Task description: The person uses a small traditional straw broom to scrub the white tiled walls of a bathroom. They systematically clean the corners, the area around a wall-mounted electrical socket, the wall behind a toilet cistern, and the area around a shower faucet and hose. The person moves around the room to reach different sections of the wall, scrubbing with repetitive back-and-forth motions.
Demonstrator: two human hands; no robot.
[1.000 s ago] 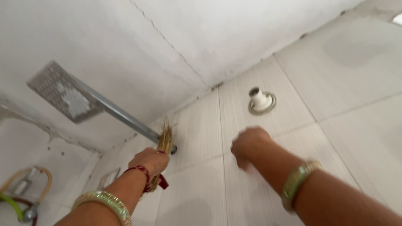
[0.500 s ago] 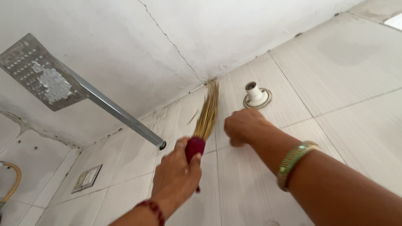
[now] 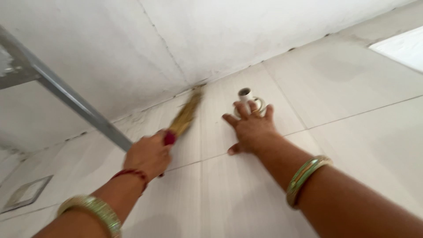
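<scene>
A: Where's the broom [image 3: 186, 115] relative to the left hand [image 3: 149, 155]?
B: In its grip, bristles up at the wall-ceiling joint.
A: Right hand [image 3: 249, 128]?
B: Flat on the wall tile [image 3: 352, 83], bulb holder [image 3: 245, 94] at its fingertips; shower arm [image 3: 75, 103] left of the left hand.

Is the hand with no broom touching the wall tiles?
Touching. In the head view the right hand lies spread flat on the tiled wall, just below the empty lamp socket.

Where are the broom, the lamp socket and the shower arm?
broom [image 3: 185, 115], head view, on the straw bristles.
lamp socket [image 3: 245, 94], head view, on its white barrel.
shower arm [image 3: 75, 102], head view, mid-length of the metal bar.
</scene>
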